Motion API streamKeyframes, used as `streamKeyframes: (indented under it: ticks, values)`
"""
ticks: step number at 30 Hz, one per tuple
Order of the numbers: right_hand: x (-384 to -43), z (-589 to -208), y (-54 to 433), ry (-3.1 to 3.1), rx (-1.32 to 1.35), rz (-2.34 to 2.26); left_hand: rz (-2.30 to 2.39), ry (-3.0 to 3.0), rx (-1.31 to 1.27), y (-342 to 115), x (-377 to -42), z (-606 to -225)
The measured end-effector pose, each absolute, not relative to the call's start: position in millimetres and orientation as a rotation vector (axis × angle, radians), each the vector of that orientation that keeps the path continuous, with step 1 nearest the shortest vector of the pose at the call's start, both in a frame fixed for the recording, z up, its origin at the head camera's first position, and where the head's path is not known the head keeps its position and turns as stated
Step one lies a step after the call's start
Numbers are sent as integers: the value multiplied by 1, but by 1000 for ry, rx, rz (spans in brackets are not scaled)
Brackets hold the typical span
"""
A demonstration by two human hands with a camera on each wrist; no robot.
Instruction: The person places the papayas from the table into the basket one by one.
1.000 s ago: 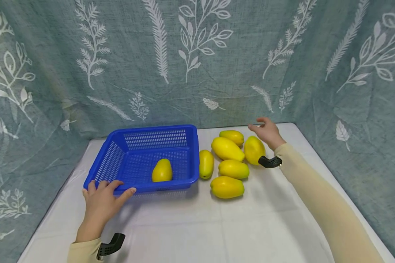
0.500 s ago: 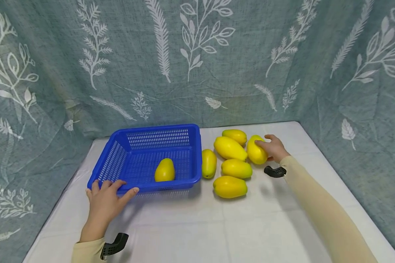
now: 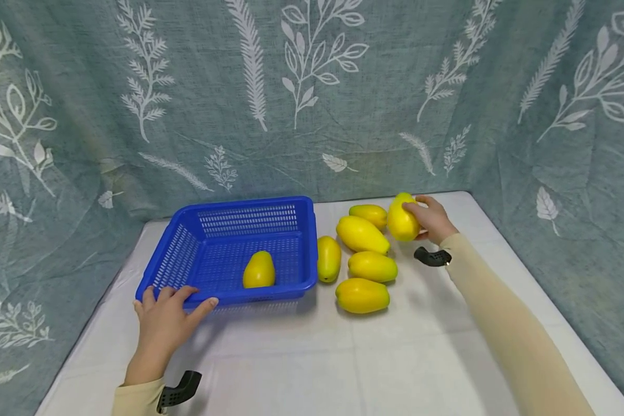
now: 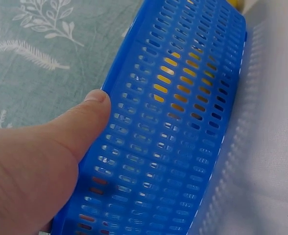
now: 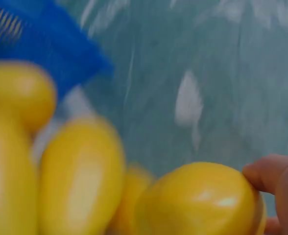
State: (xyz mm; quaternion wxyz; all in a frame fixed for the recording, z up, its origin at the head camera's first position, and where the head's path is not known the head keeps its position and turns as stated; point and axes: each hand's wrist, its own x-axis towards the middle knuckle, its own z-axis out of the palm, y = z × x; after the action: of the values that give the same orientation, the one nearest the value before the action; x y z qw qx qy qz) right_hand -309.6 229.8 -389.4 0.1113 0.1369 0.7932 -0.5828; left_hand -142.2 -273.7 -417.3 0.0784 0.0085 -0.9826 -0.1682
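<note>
A white-clothed desk (image 3: 301, 370) meets a grey-green leaf-print curtain (image 3: 270, 162). Five smooth yellow oval fruits (image 3: 372, 267) crowd between the blue perforated plastic basket (image 3: 226, 297), which contains one yellow pear-shaped fruit (image 3: 259, 270), and the right hand (image 3: 433, 219). Its grip, part-closed, holds another plump yellow fruit (image 3: 403, 221), raised since half a second ago; the left hand (image 3: 163, 323) clasps the basket's near rim.

Left hand (image 3: 162, 325) grips, widely spread — right hand (image 3: 434, 221) grips, arm (image 3: 505, 315) outstretched

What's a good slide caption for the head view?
Right hand grips a yellow fruit; left hand holds the blue basket by its near rim.
</note>
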Motion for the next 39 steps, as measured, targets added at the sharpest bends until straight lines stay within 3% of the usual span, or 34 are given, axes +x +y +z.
streamKeyframes:
  ticks: [6, 11, 17, 23, 31, 39]
  values:
    - [-313, -331, 163, 2344, 198, -1882, -512, -2917, 21, -275, -141, -420]
    - [-296, -315, 89, 2315, -22, -1887, -522, -2897, 1, -274, -142, -420]
    - [-269, -333, 19, 2352, -217, -1661, -511, -2902, -3, -273, -144, -420]
    - [-252, -359, -24, 2398, -225, -1483, -501, -2920, 27, -273, -141, -420]
    - [-254, -391, -40, 2399, -40, -1395, -513, -2930, 32, -274, -141, -419]
    - [-257, -407, -44, 2393, -17, -1337, -508, -2919, 30, -274, -141, -420]
